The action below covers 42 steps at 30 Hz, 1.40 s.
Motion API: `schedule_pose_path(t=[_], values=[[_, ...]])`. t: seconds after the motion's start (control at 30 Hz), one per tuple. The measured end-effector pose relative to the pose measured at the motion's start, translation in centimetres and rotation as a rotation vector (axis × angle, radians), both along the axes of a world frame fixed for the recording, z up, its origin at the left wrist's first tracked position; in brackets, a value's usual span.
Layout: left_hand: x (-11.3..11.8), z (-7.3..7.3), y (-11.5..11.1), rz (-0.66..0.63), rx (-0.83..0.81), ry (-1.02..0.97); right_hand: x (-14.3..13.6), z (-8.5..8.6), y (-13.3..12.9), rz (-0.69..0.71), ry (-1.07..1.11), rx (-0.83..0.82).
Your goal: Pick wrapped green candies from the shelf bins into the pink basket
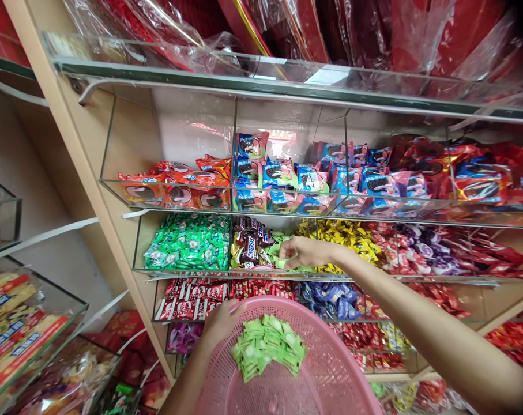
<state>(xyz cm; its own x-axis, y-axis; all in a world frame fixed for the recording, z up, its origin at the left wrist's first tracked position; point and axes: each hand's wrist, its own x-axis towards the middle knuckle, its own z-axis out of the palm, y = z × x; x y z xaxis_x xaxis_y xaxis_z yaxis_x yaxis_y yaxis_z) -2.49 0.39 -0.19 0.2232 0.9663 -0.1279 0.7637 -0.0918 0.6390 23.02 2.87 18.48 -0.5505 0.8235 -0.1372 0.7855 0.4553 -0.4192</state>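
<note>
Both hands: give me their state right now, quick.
Left hand: closed, holding the pink basket by its rim.
Right hand: fingers curled at light green packets; firm grip cannot be told.

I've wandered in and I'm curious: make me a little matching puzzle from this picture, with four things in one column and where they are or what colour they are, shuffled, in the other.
Things
1. left hand
2. right hand
3. basket
4. Snickers bars

Places and colours
A. pink, with light green packets inside
B. dark brown wrappers
C. gripping the basket's rim
D. up at a shelf, away from the basket

Right pairs: 1-C, 2-D, 3-A, 4-B
</note>
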Motion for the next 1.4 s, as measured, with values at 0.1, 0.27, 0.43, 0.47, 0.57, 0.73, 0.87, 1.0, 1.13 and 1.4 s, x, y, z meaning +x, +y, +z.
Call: schedule_pose_path(t=[0.1,0.27,0.43,0.47,0.57,0.73,0.87,1.0,1.13,1.4], values=[[0.0,0.0,0.0,0.004,-0.004,0.000,0.3,0.3,0.0,-0.039,0.057,0.046],[0.0,-0.1,0.0,-0.002,-0.003,-0.018,0.6,0.2,0.0,-0.117,-0.034,0.343],[-0.1,-0.2,0.0,-0.012,0.001,-0.015,0.2,-1.1,-0.8,-0.058,-0.261,0.559],[-0.1,-0.2,0.0,-0.015,0.004,-0.016,0.1,-1.4,-1.0,-0.062,-0.299,0.580],[-0.1,-0.3,0.0,-0.014,0.004,-0.029,0.0,-2.2,-1.4,-0.086,-0.392,0.642],[-0.1,-0.2,0.0,-0.005,-0.016,-0.058,-0.1,-3.2,-1.9,-0.102,-0.451,0.737],[-0.1,-0.2,0.0,0.001,-0.027,-0.067,-0.3,-3.8,-2.2,-0.135,-0.440,0.783],[-0.1,-0.1,0.0,-0.004,-0.030,-0.056,-0.4,-4.3,-2.1,-0.166,-0.427,0.805],[-0.1,0.0,-0.1,-0.015,-0.012,-0.042,-0.6,-4.3,-1.9,-0.202,-0.374,0.779],[-0.2,0.1,-0.1,-0.005,-0.016,-0.049,-1.1,-3.2,-2.4,-0.253,-0.380,0.679]])
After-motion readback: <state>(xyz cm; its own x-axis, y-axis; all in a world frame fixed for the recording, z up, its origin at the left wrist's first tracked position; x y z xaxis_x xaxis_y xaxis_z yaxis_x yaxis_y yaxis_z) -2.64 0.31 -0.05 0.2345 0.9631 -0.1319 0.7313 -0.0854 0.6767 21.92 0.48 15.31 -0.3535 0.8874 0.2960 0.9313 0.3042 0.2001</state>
